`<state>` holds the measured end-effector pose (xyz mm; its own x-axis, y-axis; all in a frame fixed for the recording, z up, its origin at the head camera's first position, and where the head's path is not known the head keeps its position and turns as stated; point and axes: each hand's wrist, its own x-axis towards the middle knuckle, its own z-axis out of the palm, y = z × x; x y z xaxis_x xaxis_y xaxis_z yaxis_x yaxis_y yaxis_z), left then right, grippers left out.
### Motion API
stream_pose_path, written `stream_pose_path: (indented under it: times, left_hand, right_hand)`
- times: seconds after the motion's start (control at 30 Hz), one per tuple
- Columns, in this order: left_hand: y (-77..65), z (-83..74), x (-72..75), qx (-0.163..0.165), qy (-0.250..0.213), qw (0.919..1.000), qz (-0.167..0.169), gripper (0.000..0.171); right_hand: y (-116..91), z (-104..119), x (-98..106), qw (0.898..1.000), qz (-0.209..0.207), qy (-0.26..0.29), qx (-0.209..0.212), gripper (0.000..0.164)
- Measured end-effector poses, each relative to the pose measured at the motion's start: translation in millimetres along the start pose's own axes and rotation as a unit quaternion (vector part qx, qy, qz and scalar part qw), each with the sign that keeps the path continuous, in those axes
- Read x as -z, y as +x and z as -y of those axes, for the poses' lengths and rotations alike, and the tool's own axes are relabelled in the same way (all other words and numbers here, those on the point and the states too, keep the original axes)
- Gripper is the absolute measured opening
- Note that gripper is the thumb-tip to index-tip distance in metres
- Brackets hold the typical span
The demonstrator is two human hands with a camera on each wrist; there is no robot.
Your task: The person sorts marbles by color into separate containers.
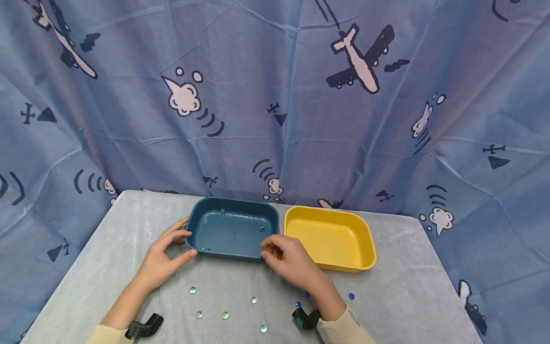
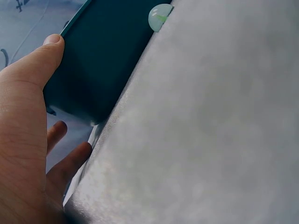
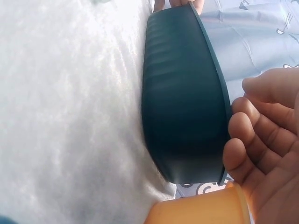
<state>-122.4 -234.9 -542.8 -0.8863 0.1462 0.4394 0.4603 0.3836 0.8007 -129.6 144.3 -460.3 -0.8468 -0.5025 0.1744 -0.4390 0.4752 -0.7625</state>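
Observation:
A dark blue plastic tray (image 1: 234, 234) stands at the table's back, with a green glass bead (image 1: 262, 229) and another at its front left inside. At its left end my left hand (image 1: 161, 260) is spread around the corner, thumb on the front rim and fingers along the side; the thumb (image 2: 53, 44) touches the rim in the left wrist view. My right hand (image 1: 292, 260) hovers at the front right corner, fingers loosely curled over the rim. In the right wrist view, fingertips (image 3: 240, 125) lie by the rim, and no bead shows in them.
A yellow tray (image 1: 331, 236) stands right of the blue one. Several green glass beads (image 1: 225, 315) lie on the grey cloth in front. Blue beads (image 1: 351, 296) lie around the right forearm, partly hidden by it. A patterned curtain (image 1: 240, 119) hangs behind the table.

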Motion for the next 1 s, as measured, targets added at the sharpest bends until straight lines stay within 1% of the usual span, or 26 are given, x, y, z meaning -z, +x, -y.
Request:
stream_pose_path:
  times: [0.37,0.7,1.0]
  left_hand:
    - [-0.2,-1.0,0.0,0.002,-0.001,1.0000,0.001,0.048]
    - [0.4,-1.6,0.6,0.003,-0.001,1.0000,0.001,0.047]
    - [0.3,-1.3,0.5,0.001,0.004,1.0000,-0.001,0.048]
  right_hand:
    - [-2,1,0,1.000,-0.003,-0.007,0.015,0.011]
    - [-8,7,2,1.000,0.001,-0.006,0.003,0.009]
    - [-17,15,-2,0.999,0.034,0.003,0.007,0.008]
